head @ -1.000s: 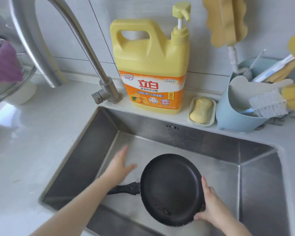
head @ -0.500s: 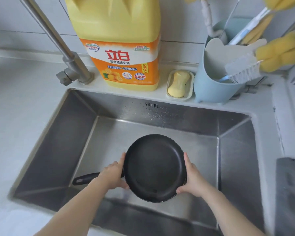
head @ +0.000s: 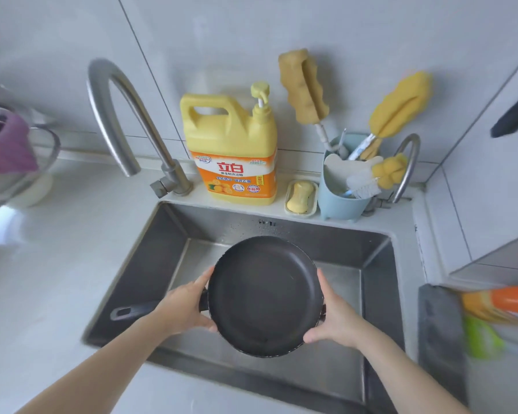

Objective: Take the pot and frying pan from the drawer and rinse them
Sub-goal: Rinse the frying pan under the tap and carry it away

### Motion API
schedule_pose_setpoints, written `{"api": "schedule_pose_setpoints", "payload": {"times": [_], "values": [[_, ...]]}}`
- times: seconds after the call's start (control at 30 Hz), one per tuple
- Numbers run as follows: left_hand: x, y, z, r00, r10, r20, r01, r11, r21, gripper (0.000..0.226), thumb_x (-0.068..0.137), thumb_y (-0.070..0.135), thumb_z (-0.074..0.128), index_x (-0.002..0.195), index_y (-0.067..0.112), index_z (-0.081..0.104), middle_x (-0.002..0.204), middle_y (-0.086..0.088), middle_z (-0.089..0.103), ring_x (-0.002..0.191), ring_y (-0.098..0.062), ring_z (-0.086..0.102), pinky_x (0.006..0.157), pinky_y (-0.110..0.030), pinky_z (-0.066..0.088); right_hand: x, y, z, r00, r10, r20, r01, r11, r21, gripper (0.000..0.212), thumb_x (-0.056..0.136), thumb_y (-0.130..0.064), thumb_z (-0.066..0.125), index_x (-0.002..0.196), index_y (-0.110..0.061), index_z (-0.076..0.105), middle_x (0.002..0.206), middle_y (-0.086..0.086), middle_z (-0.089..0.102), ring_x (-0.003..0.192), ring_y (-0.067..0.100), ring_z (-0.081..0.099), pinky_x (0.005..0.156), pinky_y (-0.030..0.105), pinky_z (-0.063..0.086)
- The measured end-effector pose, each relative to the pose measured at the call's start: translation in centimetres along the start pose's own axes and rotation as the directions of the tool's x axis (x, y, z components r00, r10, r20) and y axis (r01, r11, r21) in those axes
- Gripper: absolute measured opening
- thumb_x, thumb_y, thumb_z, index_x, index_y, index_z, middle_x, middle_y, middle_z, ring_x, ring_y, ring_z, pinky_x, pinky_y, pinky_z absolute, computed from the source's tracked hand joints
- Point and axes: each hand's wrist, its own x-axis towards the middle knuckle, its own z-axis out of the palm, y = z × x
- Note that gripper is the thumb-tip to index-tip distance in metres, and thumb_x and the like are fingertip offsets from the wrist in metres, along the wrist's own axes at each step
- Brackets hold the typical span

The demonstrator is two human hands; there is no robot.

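Note:
A black frying pan (head: 265, 297) is held above the steel sink (head: 162, 243), tilted so its inside faces me. Its dark handle (head: 132, 311) sticks out to the left. My left hand (head: 186, 307) grips the pan's left rim where the handle joins. On the opposite rim my right hand (head: 334, 319) holds the pan. The curved faucet (head: 117, 115) rises at the sink's back left, and no water runs from it. No pot is in view.
A yellow detergent jug (head: 234, 150), a soap dish (head: 301, 195) and a blue holder (head: 343, 192) with sponges and brushes line the back ledge. A metal bowl with a cloth (head: 9, 156) sits far left. Bottles (head: 503, 306) lie at the right.
My left hand has moved from the sink floor onto the pan's left rim. Both hands have lifted and tilted the pan up toward me. The camera view has pulled back and upward.

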Motion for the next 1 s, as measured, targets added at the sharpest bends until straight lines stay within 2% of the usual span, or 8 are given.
{"api": "schedule_pose_setpoints", "payload": {"times": [0.1, 0.23, 0.37, 0.57, 0.7, 0.87, 0.93, 1.0], "values": [[-3.0, 1.9, -1.7, 0.996, 0.045, -0.075, -0.046, 0.999, -0.022, 0.121, 0.056, 0.043, 0.081, 0.136, 0.067, -0.006, 0.09, 0.009, 0.069, 0.086, -0.011, 0.064, 0.085, -0.029, 0.051, -2.9, -2.0, -0.5, 0.998, -0.061, -0.031, 0.061, 0.998, -0.017, 0.143, 0.055, -0.025, 0.088, 0.139, -0.061, -0.022, 0.123, -0.02, 0.059, 0.105, 0.007, 0.062, 0.095, 0.028, 0.052], [-6.6, 4.1, -3.3, 0.969, 0.111, -0.222, -0.127, 0.99, -0.056, 0.118, 0.054, 0.041, 0.079, 0.131, 0.075, -0.004, 0.091, 0.008, 0.069, 0.086, -0.011, 0.063, 0.082, -0.022, 0.05, -7.0, -4.6, -1.1, 0.988, -0.118, -0.104, 0.115, 0.993, -0.033, 0.139, 0.06, -0.024, 0.085, 0.138, -0.063, -0.023, 0.139, -0.018, 0.047, 0.121, 0.002, 0.051, 0.088, 0.015, 0.049], [-8.6, 5.4, -5.2, 0.907, 0.191, -0.374, -0.212, 0.977, -0.016, 0.119, 0.057, 0.046, 0.08, 0.141, 0.065, -0.002, 0.091, 0.017, 0.066, 0.088, -0.002, 0.06, 0.083, -0.018, 0.047, -10.1, -7.3, -1.7, 0.948, -0.224, -0.225, 0.205, 0.973, -0.103, 0.137, 0.06, -0.025, 0.085, 0.135, -0.068, -0.021, 0.139, -0.017, 0.046, 0.122, 0.002, 0.052, 0.104, 0.025, 0.043], [-9.3, 5.6, -8.6, 0.767, 0.267, -0.584, -0.291, 0.955, 0.055, 0.119, 0.058, 0.061, 0.077, 0.148, 0.056, -0.001, 0.101, 0.019, 0.063, 0.092, -0.013, 0.056, 0.086, -0.03, 0.046, -13.1, -11.6, -3.1, 0.852, -0.379, -0.361, 0.315, 0.922, -0.224, 0.135, 0.067, -0.022, 0.086, 0.135, -0.069, -0.021, 0.134, -0.019, 0.046, 0.12, -0.003, 0.05, 0.099, 0.022, 0.041], [-10.6, 6.1, -10.5, 0.539, 0.379, -0.752, -0.329, 0.917, 0.226, 0.118, 0.059, 0.077, 0.068, 0.155, 0.032, 0.015, 0.092, 0.008, 0.063, 0.083, -0.02, 0.059, 0.075, -0.035, 0.05, -14.4, -14.0, -4.0, 0.716, -0.529, -0.455, 0.376, 0.842, -0.388, 0.136, 0.068, -0.026, 0.089, 0.135, -0.068, -0.023, 0.154, -0.022, 0.029, 0.135, 0.008, 0.04, 0.11, 0.031, 0.037], [-13.4, 7.8, -13.8, 0.227, 0.448, -0.865, -0.225, 0.888, 0.401, 0.106, 0.068, 0.072, 0.057, 0.15, 0.012, 0.025, 0.084, -0.002, 0.06, 0.075, -0.027, 0.059, 0.063, -0.037, 0.052, -16.1, -17.6, -5.1, 0.421, -0.761, -0.494, 0.459, 0.648, -0.607, 0.135, 0.064, -0.024, 0.088, 0.139, -0.065, -0.017, 0.15, -0.035, 0.009, 0.138, -0.002, 0.029, 0.11, 0.016, 0.024], [-14.3, 8.4, -15.4, 0.074, 0.487, -0.87, -0.207, 0.861, 0.464, 0.097, 0.074, 0.063, 0.06, 0.147, 0.011, 0.023, 0.084, -0.007, 0.061, 0.072, -0.027, 0.058, 0.064, -0.039, 0.052, -16.4, -19.2, -5.6, 0.264, -0.822, -0.504, 0.436, 0.568, -0.698, 0.136, 0.06, -0.023, 0.087, 0.147, -0.054, -0.013, 0.158, -0.018, 0.018, 0.141, 0.004, 0.029, 0.113, 0.014, 0.02], [-15.1, 8.8, -17.1, -0.05, 0.509, -0.859, -0.175, 0.842, 0.51, 0.093, 0.077, 0.056, 0.067, 0.144, 0.009, 0.023, 0.085, -0.012, 0.062, 0.074, -0.029, 0.058, 0.068, -0.041, 0.051, -16.8, -20.9, -6.2, 0.184, -0.838, -0.514, 0.423, 0.539, -0.728, 0.132, 0.059, -0.019, 0.089, 0.152, -0.041, -0.003, 0.149, 0.018, 0.04, 0.135, 0.03, 0.043, 0.112, 0.011, 0.021]]}}
